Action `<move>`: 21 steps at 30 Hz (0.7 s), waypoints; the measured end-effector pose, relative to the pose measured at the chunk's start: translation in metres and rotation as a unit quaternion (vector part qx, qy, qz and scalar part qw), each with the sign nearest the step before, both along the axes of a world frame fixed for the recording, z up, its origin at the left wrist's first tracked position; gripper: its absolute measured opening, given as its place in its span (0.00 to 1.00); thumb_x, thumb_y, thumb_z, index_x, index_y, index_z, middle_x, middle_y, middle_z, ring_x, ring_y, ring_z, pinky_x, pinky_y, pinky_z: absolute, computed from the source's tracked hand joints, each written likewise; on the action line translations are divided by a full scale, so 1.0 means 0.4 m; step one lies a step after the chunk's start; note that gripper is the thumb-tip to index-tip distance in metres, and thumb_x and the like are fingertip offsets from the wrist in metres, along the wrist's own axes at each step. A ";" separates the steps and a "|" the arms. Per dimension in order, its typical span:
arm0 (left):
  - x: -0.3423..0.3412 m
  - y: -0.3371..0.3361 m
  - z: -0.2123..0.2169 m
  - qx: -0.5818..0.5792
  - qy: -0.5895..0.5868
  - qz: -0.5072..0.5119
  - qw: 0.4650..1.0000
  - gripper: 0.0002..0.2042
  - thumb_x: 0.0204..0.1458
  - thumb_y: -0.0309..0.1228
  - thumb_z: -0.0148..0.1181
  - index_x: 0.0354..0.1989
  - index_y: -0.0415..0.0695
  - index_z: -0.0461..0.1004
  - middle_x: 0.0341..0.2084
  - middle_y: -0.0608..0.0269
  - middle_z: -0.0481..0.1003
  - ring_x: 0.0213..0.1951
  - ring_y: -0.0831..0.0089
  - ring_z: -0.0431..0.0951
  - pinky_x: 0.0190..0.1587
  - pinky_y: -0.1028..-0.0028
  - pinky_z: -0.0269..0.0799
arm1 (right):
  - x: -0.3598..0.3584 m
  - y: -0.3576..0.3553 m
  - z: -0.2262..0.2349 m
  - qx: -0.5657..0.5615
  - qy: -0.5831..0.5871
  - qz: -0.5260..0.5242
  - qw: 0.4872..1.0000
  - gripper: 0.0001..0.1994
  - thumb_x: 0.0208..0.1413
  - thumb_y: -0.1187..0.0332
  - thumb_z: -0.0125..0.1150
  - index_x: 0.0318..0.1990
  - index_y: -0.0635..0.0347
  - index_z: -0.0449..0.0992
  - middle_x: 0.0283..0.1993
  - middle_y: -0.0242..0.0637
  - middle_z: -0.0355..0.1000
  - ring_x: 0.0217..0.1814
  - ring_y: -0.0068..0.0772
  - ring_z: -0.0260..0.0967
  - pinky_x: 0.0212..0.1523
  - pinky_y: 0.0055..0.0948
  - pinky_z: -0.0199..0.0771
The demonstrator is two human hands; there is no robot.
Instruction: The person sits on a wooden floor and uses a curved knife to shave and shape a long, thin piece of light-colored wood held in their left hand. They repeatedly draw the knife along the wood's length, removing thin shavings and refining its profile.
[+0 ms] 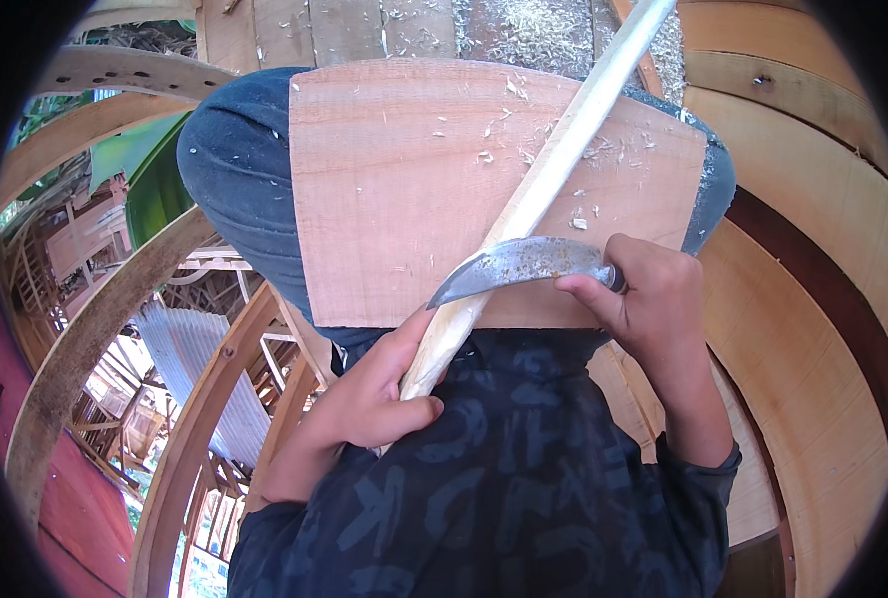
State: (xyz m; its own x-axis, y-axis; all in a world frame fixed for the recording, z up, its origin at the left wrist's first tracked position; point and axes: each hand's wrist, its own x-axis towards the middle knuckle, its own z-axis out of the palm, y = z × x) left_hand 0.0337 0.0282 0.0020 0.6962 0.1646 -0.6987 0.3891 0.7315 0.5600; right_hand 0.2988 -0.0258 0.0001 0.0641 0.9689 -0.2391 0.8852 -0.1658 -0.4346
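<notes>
A flat wooden board (404, 189) rests across the person's lap, just above both sets of fingers, strewn with shavings. A long pale stick (544, 179) runs diagonally over it, its lower end wrapped by the left hand (369, 399). The right hand (653, 299) clenches the handle of a curved knife (519, 264), whose blade lies against the stick between the hands.

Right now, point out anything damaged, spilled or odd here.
The curved blade in the right hand is rust-spotted. Wood shavings litter the board around the pale stick that the left hand grips. Nothing looks broken.
</notes>
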 end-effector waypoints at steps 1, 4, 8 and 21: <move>0.003 -0.001 0.001 0.004 0.001 -0.001 1.000 0.43 0.30 0.30 0.55 0.63 0.35 0.51 0.27 0.67 0.59 0.27 0.79 0.59 0.29 0.79 0.56 | 0.006 0.002 -0.004 0.004 -0.008 -0.006 1.000 0.29 0.43 0.41 0.67 0.15 0.59 0.67 0.12 0.39 0.64 0.15 0.42 0.67 0.17 0.34 0.65; 0.009 0.000 -0.001 0.014 0.003 -0.007 1.000 0.41 0.29 0.29 0.55 0.61 0.36 0.54 0.26 0.67 0.59 0.27 0.79 0.59 0.29 0.79 0.56 | 0.023 0.007 -0.011 0.019 -0.032 -0.015 0.999 0.30 0.43 0.40 0.66 0.14 0.59 0.67 0.12 0.39 0.64 0.15 0.43 0.67 0.16 0.34 0.64; -0.003 -0.011 -0.001 0.016 0.002 -0.011 1.000 0.37 0.29 0.29 0.55 0.56 0.37 0.56 0.26 0.67 0.59 0.27 0.79 0.59 0.29 0.79 0.56 | 0.081 0.011 -0.048 0.032 -0.070 -0.106 0.991 0.32 0.49 0.40 0.62 0.16 0.64 0.69 0.12 0.41 0.64 0.14 0.42 0.65 0.17 0.35 0.62; -0.044 0.015 -0.007 -0.182 -0.068 0.057 0.979 0.30 0.51 0.38 0.53 0.59 0.34 0.56 0.28 0.62 0.62 0.22 0.80 0.65 0.26 0.80 0.67 | -0.038 -0.034 0.008 -0.073 0.066 -0.074 0.992 0.18 0.44 0.58 0.71 0.19 0.62 0.72 0.16 0.44 0.69 0.20 0.46 0.71 0.22 0.38 0.68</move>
State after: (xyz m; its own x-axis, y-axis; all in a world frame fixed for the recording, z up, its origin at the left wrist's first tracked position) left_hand 0.0161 0.0343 -0.0008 0.7786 0.0040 -0.6275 0.2335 0.9264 0.2956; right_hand 0.2836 -0.0394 0.0032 0.1609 0.9055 -0.3927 0.7834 -0.3591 -0.5073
